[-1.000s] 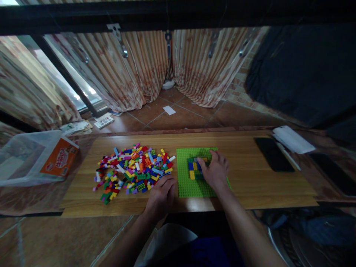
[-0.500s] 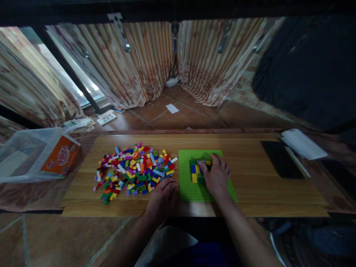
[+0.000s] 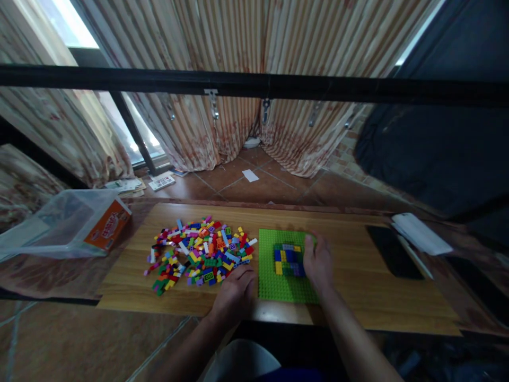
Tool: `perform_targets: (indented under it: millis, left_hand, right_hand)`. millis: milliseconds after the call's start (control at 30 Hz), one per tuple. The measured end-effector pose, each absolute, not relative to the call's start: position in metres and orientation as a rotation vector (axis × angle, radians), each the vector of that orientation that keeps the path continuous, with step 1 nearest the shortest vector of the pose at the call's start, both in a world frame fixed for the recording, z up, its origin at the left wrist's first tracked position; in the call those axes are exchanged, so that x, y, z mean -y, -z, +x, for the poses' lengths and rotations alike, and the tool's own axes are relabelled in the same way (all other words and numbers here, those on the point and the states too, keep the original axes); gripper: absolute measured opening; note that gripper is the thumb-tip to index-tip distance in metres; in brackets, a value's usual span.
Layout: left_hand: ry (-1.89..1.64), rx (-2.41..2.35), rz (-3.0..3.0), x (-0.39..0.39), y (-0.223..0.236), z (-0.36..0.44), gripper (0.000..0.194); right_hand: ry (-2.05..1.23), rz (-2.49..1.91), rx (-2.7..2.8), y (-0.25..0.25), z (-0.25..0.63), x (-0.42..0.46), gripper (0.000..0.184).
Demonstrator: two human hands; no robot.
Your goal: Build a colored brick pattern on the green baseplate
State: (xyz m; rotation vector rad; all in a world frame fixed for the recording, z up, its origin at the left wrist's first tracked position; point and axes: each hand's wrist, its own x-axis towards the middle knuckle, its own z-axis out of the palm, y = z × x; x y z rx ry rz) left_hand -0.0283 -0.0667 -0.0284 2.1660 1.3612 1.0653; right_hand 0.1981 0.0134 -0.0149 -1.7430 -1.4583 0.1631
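Observation:
A light green studded baseplate (image 3: 268, 286) lies on the wooden board. On it stands a small block of toy bricks (image 3: 288, 259) in blue, yellow, green and grey. My right hand (image 3: 319, 262) is at the right side of this block, over the plate's right edge, with thumb and fingers stretched forward and apart; nothing shows between them. My left hand (image 3: 237, 289) rests on the board between the plate and a loose pile of mixed toy bricks (image 3: 210, 246). Its fingers are curled in, and their undersides are hidden.
At the left stands a clear plastic bin (image 3: 75, 212) with an orange label. A black flat object (image 3: 392, 252), a pale stick (image 3: 415, 257) and a white object (image 3: 421, 233) lie at the right. A dark bar (image 3: 254, 82) crosses in front of the curtains.
My right hand has come off the top of the brick block and shifted right, uncovering more of it. The left hand stays beside the pile. The camera view has tilted upward.

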Motion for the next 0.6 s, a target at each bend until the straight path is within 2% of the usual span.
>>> perform_targets:
  millis: [200,433,600]
  left_hand:
    - [-1.060,-1.329,2.137,0.066,0.023,-0.029,0.019]
    - [-1.007,-1.339,2.076,0.068,0.023,-0.027,0.020]
    - [-0.923,-1.376,2.071,0.071,0.022,-0.025,0.019]
  right_hand:
    - [-0.163,-1.501,1.555,-0.025,0.176,-0.050,0.049]
    - [-0.189,-1.310,2.078,0.009,0.137,-0.056,0.046]
    - [-0.230,-1.319,2.186,0.017,0.139,-0.054,0.047]
